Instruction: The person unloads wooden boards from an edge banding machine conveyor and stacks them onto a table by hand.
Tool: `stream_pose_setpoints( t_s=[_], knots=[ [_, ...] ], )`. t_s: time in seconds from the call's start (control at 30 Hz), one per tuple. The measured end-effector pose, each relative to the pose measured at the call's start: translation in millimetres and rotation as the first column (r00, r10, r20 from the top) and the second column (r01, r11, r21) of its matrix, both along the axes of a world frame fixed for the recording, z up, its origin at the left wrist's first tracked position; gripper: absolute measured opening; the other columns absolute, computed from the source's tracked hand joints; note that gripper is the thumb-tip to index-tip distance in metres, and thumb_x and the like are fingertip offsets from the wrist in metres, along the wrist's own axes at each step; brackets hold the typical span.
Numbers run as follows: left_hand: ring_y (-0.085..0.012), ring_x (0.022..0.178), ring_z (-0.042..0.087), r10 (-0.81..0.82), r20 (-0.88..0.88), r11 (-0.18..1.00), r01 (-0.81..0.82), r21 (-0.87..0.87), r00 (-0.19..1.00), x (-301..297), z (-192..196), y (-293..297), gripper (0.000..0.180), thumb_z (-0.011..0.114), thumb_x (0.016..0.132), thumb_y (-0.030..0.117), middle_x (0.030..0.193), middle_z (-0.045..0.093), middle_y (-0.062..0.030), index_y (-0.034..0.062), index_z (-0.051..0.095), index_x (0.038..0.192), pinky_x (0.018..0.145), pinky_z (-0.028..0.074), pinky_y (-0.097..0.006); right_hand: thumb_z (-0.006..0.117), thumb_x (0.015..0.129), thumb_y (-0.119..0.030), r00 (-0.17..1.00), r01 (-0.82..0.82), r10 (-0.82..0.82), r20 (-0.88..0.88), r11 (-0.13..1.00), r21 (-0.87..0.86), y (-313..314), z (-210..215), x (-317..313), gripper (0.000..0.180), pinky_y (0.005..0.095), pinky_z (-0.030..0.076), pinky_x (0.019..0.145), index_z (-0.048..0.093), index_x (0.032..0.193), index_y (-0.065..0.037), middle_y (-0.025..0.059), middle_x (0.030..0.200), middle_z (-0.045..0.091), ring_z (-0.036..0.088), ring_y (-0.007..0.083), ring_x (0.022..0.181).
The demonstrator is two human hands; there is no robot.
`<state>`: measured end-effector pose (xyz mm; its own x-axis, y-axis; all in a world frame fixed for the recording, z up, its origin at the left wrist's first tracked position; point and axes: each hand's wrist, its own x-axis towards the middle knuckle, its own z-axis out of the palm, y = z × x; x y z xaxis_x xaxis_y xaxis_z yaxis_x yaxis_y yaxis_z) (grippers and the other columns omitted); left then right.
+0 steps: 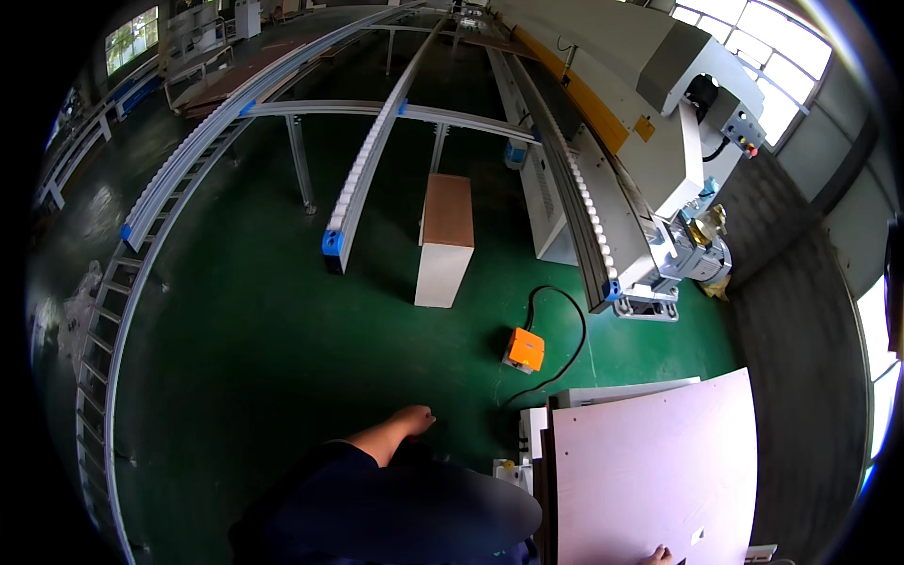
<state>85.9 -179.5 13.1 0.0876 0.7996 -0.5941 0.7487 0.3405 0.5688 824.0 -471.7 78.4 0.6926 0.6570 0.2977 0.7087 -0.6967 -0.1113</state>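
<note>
Left hand (412,420) loosely curled, empty; right hand (659,556) at lower edge, grip unclear.
Risk of tripping on black cable (565,330) by orange pedal (524,349), mid-frame, near pale board (650,471).

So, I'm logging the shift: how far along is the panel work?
Done: one board stands on the green floor. In hand: right hand touches the pale panel stack; left hand hangs free. Left: roller rails carry no panel.

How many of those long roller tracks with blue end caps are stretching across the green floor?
3. The left roller track curves along the left, the middle roller track ends near the wooden-topped cabinet, and the right roller track runs beside the big machine. More may lie hidden farther back.
</note>
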Motion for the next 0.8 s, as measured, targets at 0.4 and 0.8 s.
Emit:
stream_pose_setpoints(
  t_s=[0.4, 0.8],
  knots=[
    [-0.0218, 0.065, 0.065, 0.518, 0.214, 0.855, -0.507, -0.111, 0.828, -71, -38, -21, 0.015, 0.055, 0.079, 0.013, 0.073, 0.067, -0.0127, 0.0052, 0.067, 0.075, 0.065, 0.052, -0.037, 0.059, 0.085, -0.034, 0.979, 0.203, -0.196, -0.054, 0.963, 0.178, 96, 129, -192, 0.035, 0.0448, 0.049, 0.073, 0.065, 0.099, -0.002, 0.0163, 0.093, 0.066, 0.061, 0.0317, 0.082],
    [-0.0158, 0.087, 0.064, 0.261, 0.965, 0.907, -0.342, -0.245, 0.000, 36, 250, 77, 0.023, 0.055, 0.091, 0.005, 0.108, 0.067, -0.0133, 0.0030, 0.065, 0.112, 0.078, 0.052, -0.028, 0.054, 0.090, -0.028, 0.964, 0.265, -0.260, -0.054, 0.956, 0.123, 91, 135, -207, 0.033, 0.0441, 0.039, 0.094, 0.062, 0.110, -0.004, 0.0170, 0.112, 0.061, 0.053, 0.0344, 0.106]
  ],
)
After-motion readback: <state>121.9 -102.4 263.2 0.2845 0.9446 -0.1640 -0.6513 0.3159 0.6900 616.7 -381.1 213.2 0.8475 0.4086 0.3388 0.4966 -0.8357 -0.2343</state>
